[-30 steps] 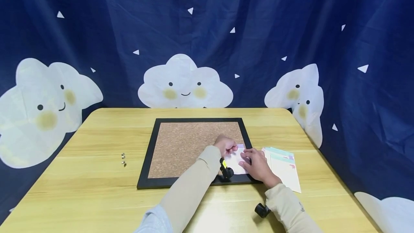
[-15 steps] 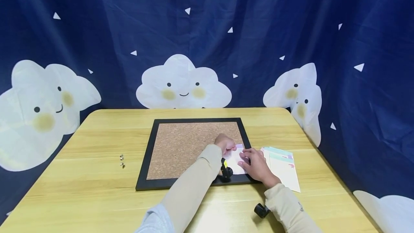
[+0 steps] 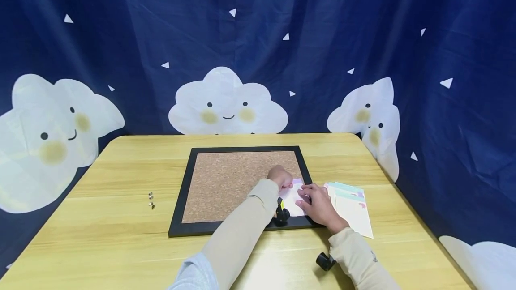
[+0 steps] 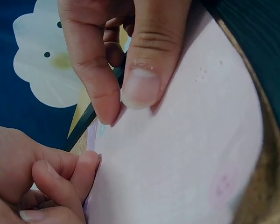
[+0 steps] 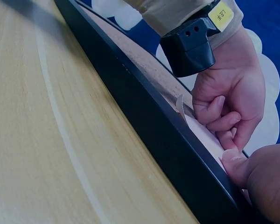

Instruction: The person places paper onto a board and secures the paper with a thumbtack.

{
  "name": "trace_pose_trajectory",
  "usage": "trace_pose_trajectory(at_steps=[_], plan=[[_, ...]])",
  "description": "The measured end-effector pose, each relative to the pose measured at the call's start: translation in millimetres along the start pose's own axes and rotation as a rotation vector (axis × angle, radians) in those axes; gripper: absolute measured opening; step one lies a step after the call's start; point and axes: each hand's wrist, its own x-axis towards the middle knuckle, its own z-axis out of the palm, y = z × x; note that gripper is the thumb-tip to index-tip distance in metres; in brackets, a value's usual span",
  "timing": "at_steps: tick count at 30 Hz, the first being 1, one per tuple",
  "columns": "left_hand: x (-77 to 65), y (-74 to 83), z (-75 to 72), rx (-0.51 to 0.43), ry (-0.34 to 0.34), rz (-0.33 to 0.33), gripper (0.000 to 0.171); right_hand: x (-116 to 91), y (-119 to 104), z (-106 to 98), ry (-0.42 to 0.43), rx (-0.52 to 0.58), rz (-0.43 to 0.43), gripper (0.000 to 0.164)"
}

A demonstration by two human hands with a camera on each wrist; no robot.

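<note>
A pale paper sheet [image 3: 296, 198] with a purple strip lies at the near right corner of the cork board [image 3: 230, 182]. At the sheet's far edge, my left hand [image 3: 280, 177] has its fingers curled, with fingertips close together on the purple strip. In the left wrist view, the left fingertips [image 4: 89, 161] touch that edge; whatever sits beneath them is hidden. My right hand [image 3: 320, 205] rests its thumb and fingers on the sheet from the right. The right thumb [image 4: 142, 86] lies against the paper. In the right wrist view, the near left part of the sheet curls up.
The black frame [image 3: 203, 228] surrounds the cork. Right of it lies a stack of printed paper sheets [image 3: 354, 216], partly under the right hand. Several small shiny metal pieces [image 3: 151, 198] sit on the wooden table [image 3: 117, 232] at left. A cloud-printed curtain [image 3: 258, 48] hangs behind.
The head view has shifted slightly. Both hands keep their places at the paper, with only a slight turn of the left wrist.
</note>
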Motion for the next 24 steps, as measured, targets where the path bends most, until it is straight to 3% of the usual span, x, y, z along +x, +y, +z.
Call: trace_pose_trajectory(at_steps=[13, 24], plan=[[-2.7, -3.5, -0.2, 0.138, 0.068, 0.035, 0.016, 1.1, -2.7, -0.5, -0.015, -0.013, 0.031, 0.024], [-7.3, -6.8, 1.3, 0.088, 0.087, 0.085, 0.012, 0.0, -4.1, 0.8, -0.008, -0.044, 0.052, 0.022]])
